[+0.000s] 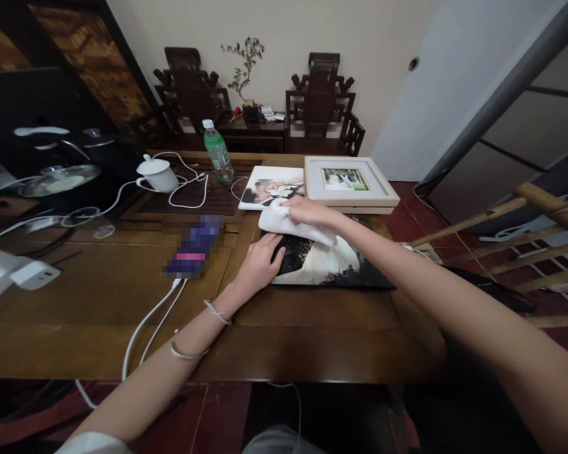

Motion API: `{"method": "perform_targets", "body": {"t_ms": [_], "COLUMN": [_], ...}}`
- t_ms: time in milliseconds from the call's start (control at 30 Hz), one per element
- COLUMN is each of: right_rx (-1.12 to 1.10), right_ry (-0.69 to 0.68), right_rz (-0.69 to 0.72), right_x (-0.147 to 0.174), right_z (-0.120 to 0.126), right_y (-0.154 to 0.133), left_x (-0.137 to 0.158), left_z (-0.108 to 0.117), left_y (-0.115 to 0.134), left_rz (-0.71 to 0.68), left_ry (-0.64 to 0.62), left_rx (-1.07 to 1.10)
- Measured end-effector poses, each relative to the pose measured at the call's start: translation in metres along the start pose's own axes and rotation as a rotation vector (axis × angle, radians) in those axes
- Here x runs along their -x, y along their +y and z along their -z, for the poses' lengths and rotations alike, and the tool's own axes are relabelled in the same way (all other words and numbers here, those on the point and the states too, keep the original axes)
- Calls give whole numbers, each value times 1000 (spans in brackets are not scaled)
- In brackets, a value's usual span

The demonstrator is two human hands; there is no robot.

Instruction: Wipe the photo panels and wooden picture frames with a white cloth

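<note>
A dark photo panel [329, 261], printed with a pale gown, lies flat on the wooden table [218, 328] in front of me. My left hand [260, 261] rests flat over its left edge, fingers stretched out. A folded white cloth [279, 221] is pressed against the panel's upper part by my right hand [305, 211], whose fingers are closed on it. Just behind the cloth lies a white photo print [274, 183]. To its right are framed pictures [383, 189], apparently stacked, the top one with a wide light border and a small photo inside.
Left of the panel lies a phone [194, 246] with a plugged-in cable. Farther back stand a green-labelled bottle [218, 151] and a lidded white cup [158, 173]. A charger block [33, 274] and a glass-lidded pot [61, 183] are at the left. Bamboo rails [478, 221] stand right.
</note>
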State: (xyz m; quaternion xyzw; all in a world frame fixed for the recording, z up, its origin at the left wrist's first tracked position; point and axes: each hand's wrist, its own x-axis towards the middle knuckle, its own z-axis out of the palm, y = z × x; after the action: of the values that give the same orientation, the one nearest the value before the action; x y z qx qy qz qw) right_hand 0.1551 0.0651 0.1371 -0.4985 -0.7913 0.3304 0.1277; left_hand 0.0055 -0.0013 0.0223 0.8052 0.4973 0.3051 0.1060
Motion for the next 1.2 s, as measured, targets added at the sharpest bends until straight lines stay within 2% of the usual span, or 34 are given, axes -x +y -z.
{"method": "perform_targets", "body": {"t_ms": [100,267,367,433,500,633,733,800,900,1100,1200], "right_rx": [77,194,295,370,462,557,507,469,431,385,416], "right_ry": [19,119,177,165,113,63,-25,-71,-106,-40,-8], "right_rz": [-17,-43,-15,17,-14,71,119,114,85,213,261], "right_x": [17,60,87,108,133,188,213,214,195,124,92], "right_z": [12,42,47,38,20,-21,-36,-35,-23,10,15], "right_y": [17,72,98,103,97,71,51,43,40,59,68], "left_x": [1,1,1,1,1,2,2,2,2,1,1], "left_z": [0,-1,0,0,0,-2,-2,-2,-1,0,0], "left_y": [0,0,1,1,2,2,3,3,4,4,3], "left_rz": [-2,6,7,8,7,13,29,37,40,25,17], "left_ry": [8,-20,-18,-14,-9,2,-12,-25,-37,-27,-29], "left_rx": [4,-11,-24,-25,-20,-16,-26,-28,-32,-28,-21]}}
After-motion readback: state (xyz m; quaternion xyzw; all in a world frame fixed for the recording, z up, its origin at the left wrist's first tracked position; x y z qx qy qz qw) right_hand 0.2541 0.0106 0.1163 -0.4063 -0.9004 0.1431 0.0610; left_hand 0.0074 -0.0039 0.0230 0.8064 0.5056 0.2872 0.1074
